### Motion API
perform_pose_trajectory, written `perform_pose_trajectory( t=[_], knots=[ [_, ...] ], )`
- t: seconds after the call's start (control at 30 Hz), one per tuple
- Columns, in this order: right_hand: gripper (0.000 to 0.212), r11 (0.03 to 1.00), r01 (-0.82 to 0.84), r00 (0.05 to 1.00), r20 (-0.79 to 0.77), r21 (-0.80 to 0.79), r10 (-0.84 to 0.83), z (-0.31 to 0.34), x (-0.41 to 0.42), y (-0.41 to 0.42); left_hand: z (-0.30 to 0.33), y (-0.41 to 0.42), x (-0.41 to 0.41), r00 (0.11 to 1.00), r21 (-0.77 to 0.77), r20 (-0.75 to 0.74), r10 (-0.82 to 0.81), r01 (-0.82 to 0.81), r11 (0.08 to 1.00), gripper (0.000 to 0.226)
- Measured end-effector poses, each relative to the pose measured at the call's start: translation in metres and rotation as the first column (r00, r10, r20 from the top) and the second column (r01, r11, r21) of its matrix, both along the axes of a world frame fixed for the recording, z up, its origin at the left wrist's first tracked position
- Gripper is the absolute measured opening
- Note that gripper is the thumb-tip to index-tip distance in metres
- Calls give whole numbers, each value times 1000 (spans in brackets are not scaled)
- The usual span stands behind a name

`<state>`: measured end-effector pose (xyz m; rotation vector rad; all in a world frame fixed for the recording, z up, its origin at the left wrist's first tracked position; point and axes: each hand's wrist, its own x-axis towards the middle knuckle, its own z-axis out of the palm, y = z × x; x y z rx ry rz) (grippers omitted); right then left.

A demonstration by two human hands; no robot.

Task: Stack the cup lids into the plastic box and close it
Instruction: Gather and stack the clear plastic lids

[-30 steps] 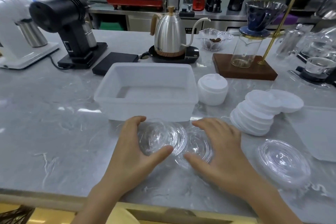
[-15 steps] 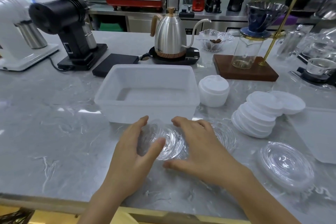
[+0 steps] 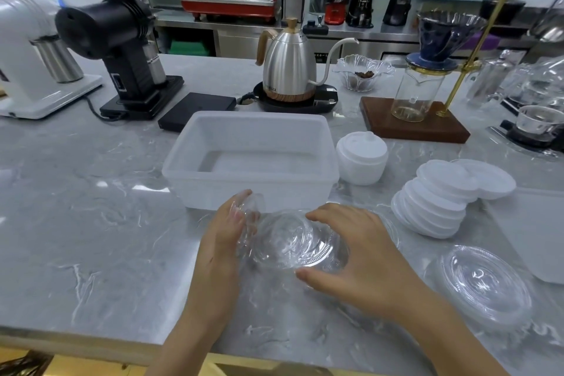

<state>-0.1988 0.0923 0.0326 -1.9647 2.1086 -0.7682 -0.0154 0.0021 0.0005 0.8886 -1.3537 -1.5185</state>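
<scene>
A: What is the left hand (image 3: pixel 224 241) doing?

B: It stands on edge on the counter (image 3: pixel 91 223), palm turned right, fingers curved loosely against the left side of the clear lids (image 3: pixel 287 243). One lid looks tipped up against its fingertips, though the clear plastic makes that hard to read.

A: And the right hand (image 3: pixel 360 256)?

B: Spread fairly wide, thumb near the front rim of the lids and fingers arched over their right side. The lids sit pressed between the two hands; neither hand is closed round them.

A: Where is the box (image 3: pixel 253 162)?

B: Just behind the hands, open, nothing in it. More clear lids (image 3: pixel 485 281) lie to the right, near a leaning stack of white lids (image 3: pixel 436 195). A flat white panel (image 3: pixel 531 232), maybe the box's cover, lies at the far right edge.
</scene>
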Motion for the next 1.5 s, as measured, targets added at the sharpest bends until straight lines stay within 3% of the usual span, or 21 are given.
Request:
perform_pose_trajectory(
  t=[0.43,0.6,0.83,1.0,1.23,1.33,1.5],
  knots=[
    [58,981,30,919,392,-191,49,-5,11,0,13,15,-14,955,251,-291,48,28,968,63],
    [60,974,43,792,602,-221,102,-8,18,-1,13,15,-16,930,266,-365,30,74,961,60],
    [60,959,85,678,722,-269,142,-9,21,5,13,14,-13,928,339,-374,8,128,932,73],
    [60,954,63,579,789,-293,204,-4,20,8,15,14,-18,912,355,-405,-58,215,910,53],
    [67,950,26,726,660,-312,196,1,17,11,13,18,-19,847,432,-529,-41,311,847,63],
    [73,951,-14,766,608,-310,210,3,19,10,12,19,-18,861,396,-500,-95,325,859,62],
    [82,955,-36,745,629,-294,222,3,27,2,13,24,-19,915,313,-368,-167,291,904,61]
  ],
)
